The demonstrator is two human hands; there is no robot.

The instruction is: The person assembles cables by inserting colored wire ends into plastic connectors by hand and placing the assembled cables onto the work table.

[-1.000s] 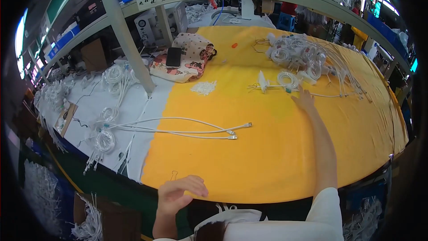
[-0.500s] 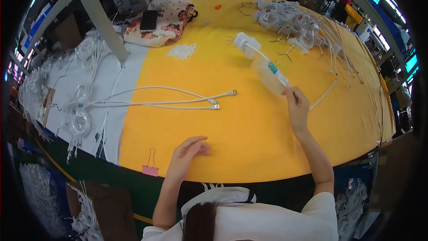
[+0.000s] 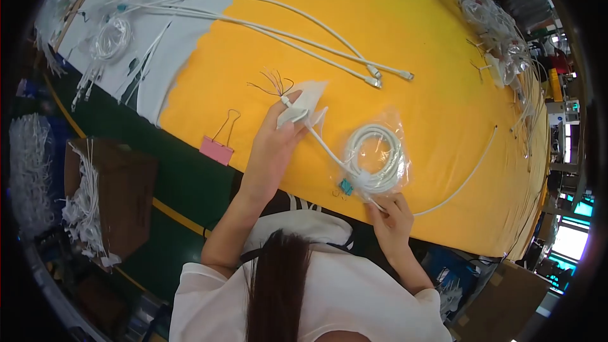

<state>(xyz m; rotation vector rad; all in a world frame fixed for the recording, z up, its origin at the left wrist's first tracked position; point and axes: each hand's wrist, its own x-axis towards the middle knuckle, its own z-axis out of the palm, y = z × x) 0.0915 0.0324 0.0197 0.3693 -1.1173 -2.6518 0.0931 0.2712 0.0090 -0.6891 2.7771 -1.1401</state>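
In the head view, the left hand (image 3: 269,142) has its grip closed around one end of a white cable (image 3: 380,182), beside a white plastic wrap (image 3: 307,98), with thin bare wires (image 3: 278,85) fanning out past the fingers. The right hand (image 3: 392,215) pinches the cable just below its bagged coil, near the front edge of the yellow bench (image 3: 443,126); whether the coil rests on the cloth is hard to tell.

A hard pull between the hands could drag turns out of the coil or strain the wires. Those wires could bend or snag in the wrap. The loose tail (image 3: 474,171), curving off to the right, could catch if tugged.

No brand or label can be read; any print on the teal tie (image 3: 346,187) is too small.
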